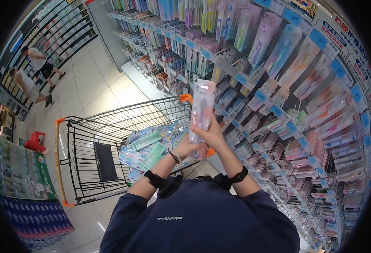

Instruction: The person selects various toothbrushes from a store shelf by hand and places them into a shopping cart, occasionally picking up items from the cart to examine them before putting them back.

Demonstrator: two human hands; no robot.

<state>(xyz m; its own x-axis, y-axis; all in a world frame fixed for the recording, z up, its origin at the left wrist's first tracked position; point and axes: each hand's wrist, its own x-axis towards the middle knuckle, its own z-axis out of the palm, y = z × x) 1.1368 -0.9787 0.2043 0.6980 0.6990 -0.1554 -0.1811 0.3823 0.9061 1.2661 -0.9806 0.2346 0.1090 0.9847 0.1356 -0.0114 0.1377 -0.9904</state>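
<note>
Both hands hold pink-and-clear toothbrush packs point(202, 103), raised upright in front of my chest and lined up as a bundle. My left hand point(186, 146) is closed around the lower left side of the packs, near their bottom end. On the other side, my right hand point(213, 133) grips them a little higher, with its thumb across the front. Just left of my hands stands a black wire shopping cart point(84, 160), with many blue and green toothbrush packs point(147, 147) piled loosely inside.
Racks of hanging toothbrushes point(316, 122) with blue price tags point(293, 17) rise along my right and ahead. Two people point(35, 59) walk in the far left aisle. A red stool point(35, 141) and a green display point(44, 175) stand at the left on the tiled floor point(94, 80).
</note>
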